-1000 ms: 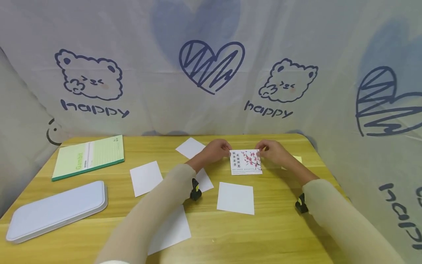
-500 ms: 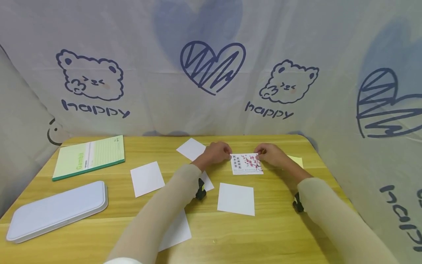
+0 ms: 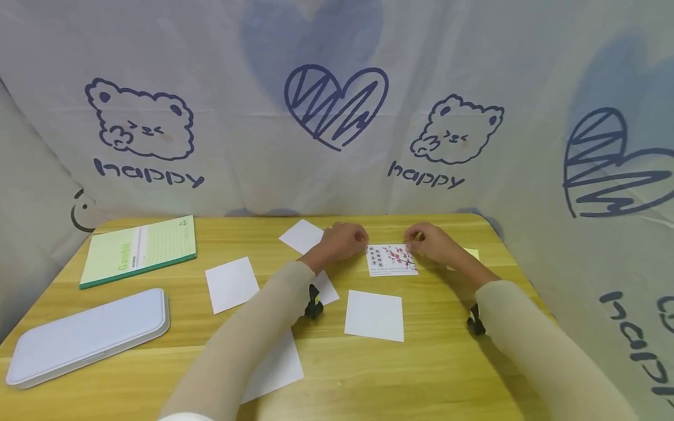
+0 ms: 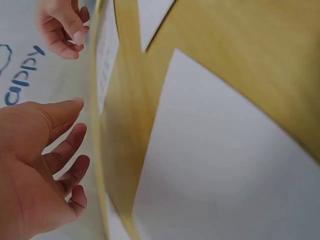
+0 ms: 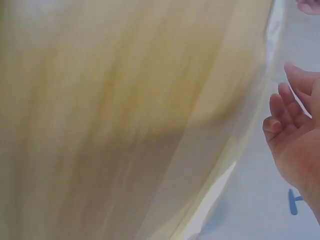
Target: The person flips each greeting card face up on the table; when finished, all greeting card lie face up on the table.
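Observation:
A small printed card [image 3: 392, 260] with red blossoms and dark characters lies flat on the wooden table [image 3: 421, 374]. My left hand [image 3: 362, 238] hovers by its upper left corner and my right hand [image 3: 413, 238] by its upper right corner. In the left wrist view the left hand [image 4: 75, 145] has relaxed, loosely curled fingers with nothing in them, beside the card's edge [image 4: 106, 55]. The right wrist view shows the right hand [image 5: 280, 120] loosely curled too and holding nothing.
Several white paper squares lie around: [image 3: 231, 283], [image 3: 375, 316], [image 3: 302, 235]. A green notebook [image 3: 139, 250] sits at the back left, a pale flat case [image 3: 86, 336] at the front left. A yellow note [image 3: 471, 254] peeks out behind the right hand. A printed curtain walls the table.
The card, held up by both hands at its top corners a second ago, now lies flat on the table. Both hands have let go and stay beside it.

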Action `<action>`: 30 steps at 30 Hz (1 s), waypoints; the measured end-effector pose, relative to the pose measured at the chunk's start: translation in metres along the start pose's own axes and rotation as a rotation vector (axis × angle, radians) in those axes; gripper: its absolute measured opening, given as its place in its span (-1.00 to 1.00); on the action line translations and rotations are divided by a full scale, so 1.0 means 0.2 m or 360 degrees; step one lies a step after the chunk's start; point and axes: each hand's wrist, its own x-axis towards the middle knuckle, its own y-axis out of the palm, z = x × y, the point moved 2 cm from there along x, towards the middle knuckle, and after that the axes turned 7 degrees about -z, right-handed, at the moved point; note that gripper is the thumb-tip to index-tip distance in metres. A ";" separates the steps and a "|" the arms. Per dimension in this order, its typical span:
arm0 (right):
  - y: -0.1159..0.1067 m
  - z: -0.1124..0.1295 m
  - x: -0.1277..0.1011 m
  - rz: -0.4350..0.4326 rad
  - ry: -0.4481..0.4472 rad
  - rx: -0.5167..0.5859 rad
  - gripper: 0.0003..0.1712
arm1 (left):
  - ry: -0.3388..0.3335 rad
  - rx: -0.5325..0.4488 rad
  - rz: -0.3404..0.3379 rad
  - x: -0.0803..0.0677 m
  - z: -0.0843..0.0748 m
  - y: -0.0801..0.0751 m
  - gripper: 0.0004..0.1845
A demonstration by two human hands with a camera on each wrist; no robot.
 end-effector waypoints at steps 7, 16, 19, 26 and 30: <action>0.00 0.12 -0.17 -0.0085 0.0032 0.0121 -0.72 | 0.0104 -0.0007 0.0091 -0.14 0.00 -0.05 -0.77; 0.10 0.24 -0.47 -0.0025 0.0073 0.0242 -0.71 | 0.0156 -0.0062 0.0191 -0.38 0.02 -0.07 -0.81; 0.14 0.25 -0.57 0.0017 0.0071 0.0209 -0.64 | 0.0215 -0.0011 0.0210 -0.42 0.01 -0.04 -0.76; 0.21 0.30 -0.66 0.0066 0.0095 -0.0020 -0.43 | 0.0358 0.0141 0.0197 -0.48 -0.01 -0.01 -0.66; 0.23 0.33 -0.64 0.0068 0.0096 -0.0105 -0.46 | 0.0317 0.0158 0.0230 -0.49 -0.01 -0.03 -0.65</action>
